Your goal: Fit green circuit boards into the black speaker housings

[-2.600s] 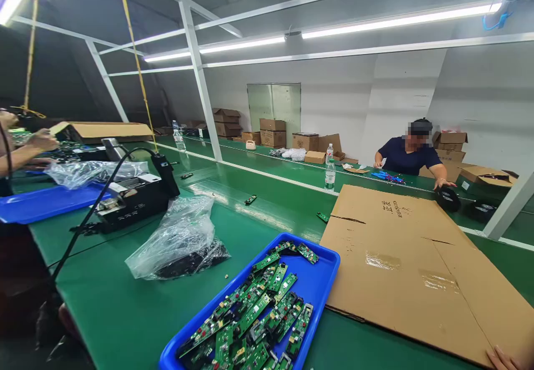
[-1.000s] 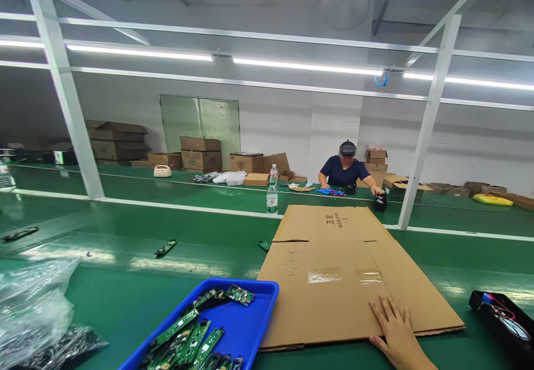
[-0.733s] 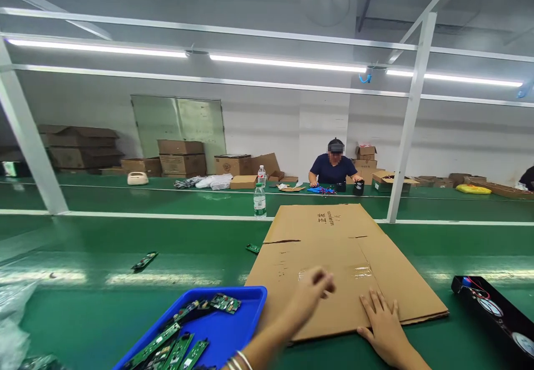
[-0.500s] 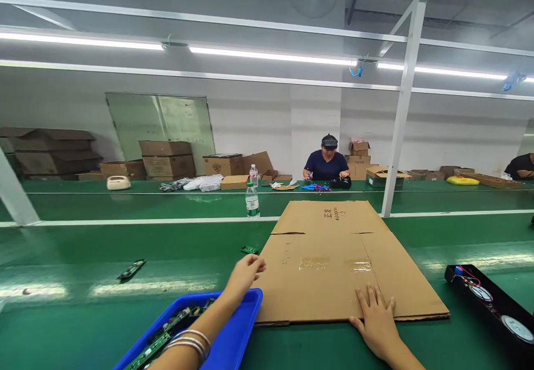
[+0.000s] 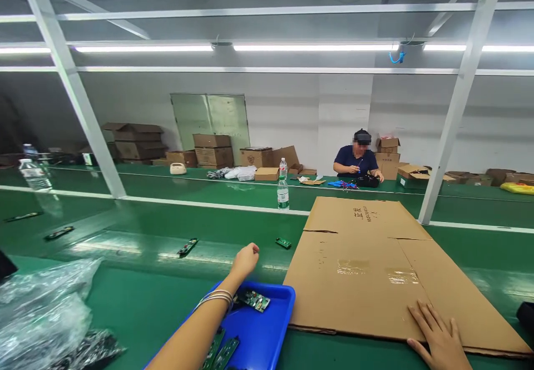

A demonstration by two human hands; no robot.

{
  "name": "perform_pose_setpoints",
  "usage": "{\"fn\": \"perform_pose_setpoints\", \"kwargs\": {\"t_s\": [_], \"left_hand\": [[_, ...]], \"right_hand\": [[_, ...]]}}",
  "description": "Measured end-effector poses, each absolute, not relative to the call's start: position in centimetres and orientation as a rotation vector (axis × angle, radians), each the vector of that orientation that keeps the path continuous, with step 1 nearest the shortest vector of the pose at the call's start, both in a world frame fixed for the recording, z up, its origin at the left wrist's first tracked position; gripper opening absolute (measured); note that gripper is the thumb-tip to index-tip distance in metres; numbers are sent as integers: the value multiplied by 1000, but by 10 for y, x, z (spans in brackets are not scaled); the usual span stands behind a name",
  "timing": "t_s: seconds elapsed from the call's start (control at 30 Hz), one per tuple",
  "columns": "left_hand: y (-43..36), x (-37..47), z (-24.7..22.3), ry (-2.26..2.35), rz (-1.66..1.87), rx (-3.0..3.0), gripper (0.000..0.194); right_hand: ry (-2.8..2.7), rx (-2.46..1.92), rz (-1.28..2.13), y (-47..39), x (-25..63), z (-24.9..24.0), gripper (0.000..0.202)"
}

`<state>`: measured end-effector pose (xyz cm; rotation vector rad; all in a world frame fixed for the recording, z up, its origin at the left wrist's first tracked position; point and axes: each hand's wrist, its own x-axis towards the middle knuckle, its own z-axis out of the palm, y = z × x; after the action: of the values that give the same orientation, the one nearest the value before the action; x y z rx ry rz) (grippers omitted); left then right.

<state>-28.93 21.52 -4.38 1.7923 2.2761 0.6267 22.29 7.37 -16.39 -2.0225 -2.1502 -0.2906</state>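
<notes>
Blue tray point(image 5: 267, 336) sits at the near edge of the green belt point(image 5: 137, 297) with a few circuit boards point(image 5: 253, 300) in it, and the left arm stretches straight over it. The left hand point(image 5: 246, 259) is out past the tray's far rim, fingers curled in loosely. Can't tell if there's anything in it, looks empty from here. Nearest loose thing ahead of it is a small green board point(image 5: 283, 242) lying flat on the belt, just beyond and to the right of the knuckles, long axis running roughly left-right. Another board point(image 5: 187, 246) lies off to the hand's left, angled. So the left hand is way closer to both than the right.

The right hand point(image 5: 438, 339) is flat, fingers spread, palm pressing on the near edge of the cardboard sheet point(image 5: 375, 270), gripping nothing. Crinkly plastic bag point(image 5: 41, 309) sits at the near left corner.

Further out, a water bottle point(image 5: 283, 193) stands by the belt's far edge, and a co-worker point(image 5: 359, 158) sits at the next line with boxes point(image 5: 211, 148) stacked along the wall.
</notes>
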Motion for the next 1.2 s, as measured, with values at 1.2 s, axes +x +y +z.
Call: {"fn": "perform_pose_setpoints", "kwargs": {"t_s": [1.2], "left_hand": [[161, -74, -38, 1523, 1240, 1742, 21]], "right_hand": [[-1966, -1901, 46, 50, 190, -109, 49]]}}
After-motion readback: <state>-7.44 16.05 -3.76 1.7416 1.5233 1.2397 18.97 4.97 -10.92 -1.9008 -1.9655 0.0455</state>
